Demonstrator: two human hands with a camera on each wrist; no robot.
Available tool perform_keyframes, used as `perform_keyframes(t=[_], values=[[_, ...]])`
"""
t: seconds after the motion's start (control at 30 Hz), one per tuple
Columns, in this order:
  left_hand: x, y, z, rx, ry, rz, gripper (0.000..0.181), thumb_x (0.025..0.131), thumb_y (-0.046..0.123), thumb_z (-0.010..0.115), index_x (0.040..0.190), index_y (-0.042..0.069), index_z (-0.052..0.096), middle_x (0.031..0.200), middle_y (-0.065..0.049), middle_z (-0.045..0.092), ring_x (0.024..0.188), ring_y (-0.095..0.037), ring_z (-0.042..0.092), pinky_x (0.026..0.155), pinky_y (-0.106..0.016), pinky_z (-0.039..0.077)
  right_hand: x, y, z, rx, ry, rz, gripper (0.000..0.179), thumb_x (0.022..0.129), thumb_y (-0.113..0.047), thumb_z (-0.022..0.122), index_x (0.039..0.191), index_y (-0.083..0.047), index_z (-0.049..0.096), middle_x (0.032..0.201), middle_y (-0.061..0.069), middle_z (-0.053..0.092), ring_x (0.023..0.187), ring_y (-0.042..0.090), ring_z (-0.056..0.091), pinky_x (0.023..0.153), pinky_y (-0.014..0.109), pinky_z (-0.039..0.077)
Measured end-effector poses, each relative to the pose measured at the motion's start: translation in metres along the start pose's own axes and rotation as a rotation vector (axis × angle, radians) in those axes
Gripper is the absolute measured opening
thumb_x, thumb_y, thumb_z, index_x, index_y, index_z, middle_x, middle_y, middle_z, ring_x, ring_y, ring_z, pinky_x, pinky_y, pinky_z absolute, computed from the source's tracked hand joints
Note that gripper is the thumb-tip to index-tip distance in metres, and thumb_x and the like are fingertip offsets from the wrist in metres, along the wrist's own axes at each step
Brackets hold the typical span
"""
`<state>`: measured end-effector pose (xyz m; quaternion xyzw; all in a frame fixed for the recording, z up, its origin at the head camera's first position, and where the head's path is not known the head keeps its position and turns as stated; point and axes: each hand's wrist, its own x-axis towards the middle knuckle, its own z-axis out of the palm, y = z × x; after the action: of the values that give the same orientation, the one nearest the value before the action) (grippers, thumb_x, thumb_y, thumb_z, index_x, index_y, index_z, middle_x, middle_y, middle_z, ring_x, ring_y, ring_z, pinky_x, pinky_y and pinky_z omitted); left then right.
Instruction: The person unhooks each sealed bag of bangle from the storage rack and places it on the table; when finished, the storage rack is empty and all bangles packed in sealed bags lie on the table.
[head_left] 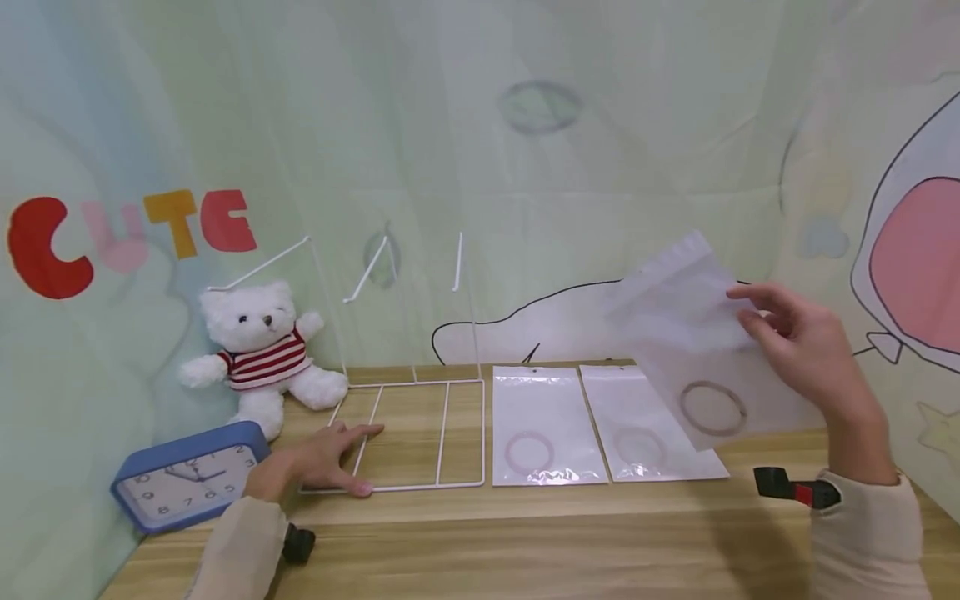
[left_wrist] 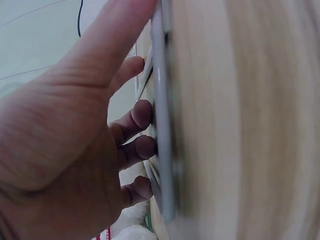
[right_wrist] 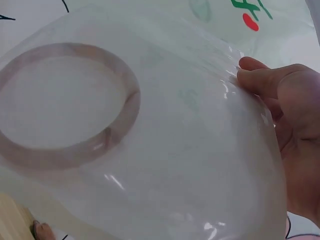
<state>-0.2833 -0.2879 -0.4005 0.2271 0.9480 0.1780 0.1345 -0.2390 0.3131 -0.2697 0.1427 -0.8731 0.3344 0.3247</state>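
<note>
My right hand pinches the edge of a translucent plastic bag, raised and tilted over the right side of the table. Inside it sits a brownish bangle, large in the right wrist view. My left hand rests on the near left corner of a white wire rack, fingers spread. The left wrist view shows its fingertips against the rack's wires. Right of the rack lie two flat bags: one with a pinkish ring, the other with a pale ring, partly behind the raised bag.
A white teddy bear in a striped shirt sits behind the rack's left side. The blue clock stands beside my left wrist. The rack's upright hooks rise before a printed curtain at the back of the wooden table.
</note>
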Motion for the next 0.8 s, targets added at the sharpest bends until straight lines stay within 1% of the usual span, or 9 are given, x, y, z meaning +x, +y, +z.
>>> perform_keyframes(t=[0.13,0.23,0.3,0.37,0.43,0.5,0.6,0.73,0.8], values=[[0.0,0.0,-0.005,0.019,0.012,0.0,0.094,0.077,0.047,0.084,0.151,0.01,0.04,0.103,-0.009,0.045,0.092,-0.024,0.043,0.084,-0.046,0.04,0.0,0.013,-0.005,-0.017,-0.033,0.056,0.028,0.101,-0.018,0.06,0.128,-0.011,0.065,0.129,0.021,0.061,0.094,-0.013,0.054,0.075,0.002,0.039],[0.0,0.0,-0.008,0.02,0.011,-0.006,0.094,0.077,0.047,0.084,0.152,0.011,0.039,0.103,-0.009,0.045,0.093,-0.024,0.043,0.084,-0.046,0.04,-0.001,0.024,-0.008,-0.018,-0.058,0.091,0.029,0.102,-0.02,0.059,0.128,-0.009,0.064,0.132,0.021,0.059,0.103,-0.005,0.054,0.079,0.002,0.038],[0.0,0.0,-0.008,0.018,0.003,-0.014,0.095,0.077,0.048,0.084,0.152,0.011,0.038,0.104,-0.01,0.045,0.094,-0.024,0.043,0.084,-0.046,0.04,-0.001,0.032,-0.01,-0.027,-0.082,0.12,0.03,0.103,-0.023,0.057,0.129,-0.009,0.063,0.135,0.021,0.057,0.111,0.004,0.056,0.08,0.002,0.037],[0.0,0.0,-0.008,0.014,-0.002,-0.019,0.095,0.077,0.048,0.084,0.153,0.011,0.038,0.105,-0.01,0.045,0.094,-0.024,0.043,0.084,-0.046,0.04,-0.001,0.039,-0.012,-0.039,-0.117,0.152,0.034,0.104,-0.026,0.056,0.132,-0.009,0.061,0.138,0.023,0.054,0.12,0.025,0.057,0.085,0.01,0.043],[0.0,-0.001,-0.007,0.015,-0.004,-0.02,0.095,0.078,0.048,0.083,0.153,0.011,0.038,0.106,-0.01,0.045,0.095,-0.024,0.043,0.084,-0.046,0.04,-0.002,0.048,-0.015,-0.057,-0.154,0.189,0.037,0.104,-0.03,0.054,0.134,-0.009,0.058,0.14,0.025,0.052,0.121,0.044,0.054,0.081,0.011,0.045],[0.0,-0.001,-0.006,0.01,-0.006,-0.022,0.095,0.078,0.048,0.083,0.153,0.011,0.037,0.106,-0.011,0.045,0.094,-0.024,0.043,0.083,-0.046,0.04,-0.003,0.056,-0.018,-0.06,-0.181,0.221,0.04,0.105,-0.031,0.052,0.137,-0.008,0.055,0.14,0.028,0.05,0.121,0.055,0.05,0.075,0.012,0.046],[0.001,-0.001,-0.005,0.005,-0.008,-0.02,0.095,0.078,0.048,0.083,0.153,0.011,0.037,0.106,-0.011,0.045,0.095,-0.024,0.043,0.084,-0.047,0.04,-0.007,0.069,-0.02,-0.056,-0.199,0.255,0.042,0.105,-0.031,0.051,0.138,-0.005,0.052,0.137,0.031,0.05,0.119,0.057,0.049,0.066,0.009,0.038],[0.001,0.0,-0.002,0.001,-0.008,-0.015,0.095,0.078,0.048,0.083,0.152,0.011,0.038,0.106,-0.011,0.045,0.094,-0.024,0.044,0.083,-0.047,0.041,-0.013,0.084,-0.02,-0.055,-0.208,0.279,0.043,0.106,-0.03,0.05,0.138,-0.002,0.05,0.134,0.033,0.051,0.117,0.056,0.05,0.064,0.011,0.04],[0.0,0.001,-0.001,0.0,-0.009,-0.013,0.095,0.078,0.047,0.084,0.152,0.011,0.038,0.105,-0.011,0.045,0.094,-0.024,0.044,0.083,-0.047,0.041,-0.015,0.09,-0.019,-0.057,-0.213,0.291,0.044,0.106,-0.03,0.05,0.138,-0.001,0.05,0.134,0.034,0.051,0.118,0.057,0.05,0.069,0.02,0.047]])
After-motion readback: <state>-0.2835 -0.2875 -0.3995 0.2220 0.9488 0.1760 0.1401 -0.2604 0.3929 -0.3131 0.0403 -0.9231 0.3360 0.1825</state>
